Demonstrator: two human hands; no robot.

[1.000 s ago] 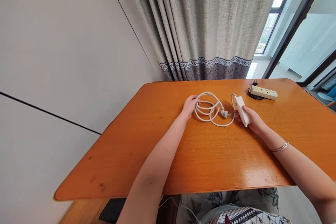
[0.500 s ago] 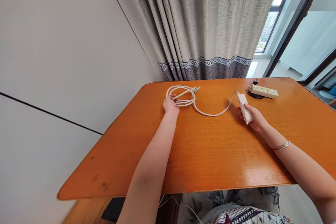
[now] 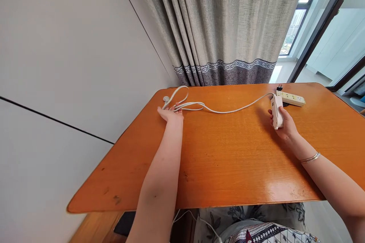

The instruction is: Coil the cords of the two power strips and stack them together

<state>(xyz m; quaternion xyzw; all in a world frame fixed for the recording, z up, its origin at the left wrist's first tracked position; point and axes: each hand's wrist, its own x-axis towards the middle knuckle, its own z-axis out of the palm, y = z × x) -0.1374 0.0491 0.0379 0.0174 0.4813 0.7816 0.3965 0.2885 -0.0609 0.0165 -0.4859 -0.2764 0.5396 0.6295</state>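
On the far left part of the table, my left hand [image 3: 172,114] is turned palm up, thumb out to the left, fingers curled under loops of a white power cord [image 3: 228,112]. One loop stands up above the palm. The cord's white plug [image 3: 166,99] shows just beyond the thumb. Over the right side, my right hand [image 3: 286,123] grips a white power strip [image 3: 277,112], tilted up with its cord leaving the far end. The cord runs in a shallow curve between both hands.
A second, cream power strip [image 3: 293,99] lies at the back right, with its black plug [image 3: 280,87] beside it. The orange wooden table [image 3: 225,167] meets a white wall on the left and a grey curtain [image 3: 228,26] behind.
My left hand has moved left and turned palm up, pulling the coil's loops and plug along. My right hand has shifted right and slightly away with the white strip, and the cord is straighter.
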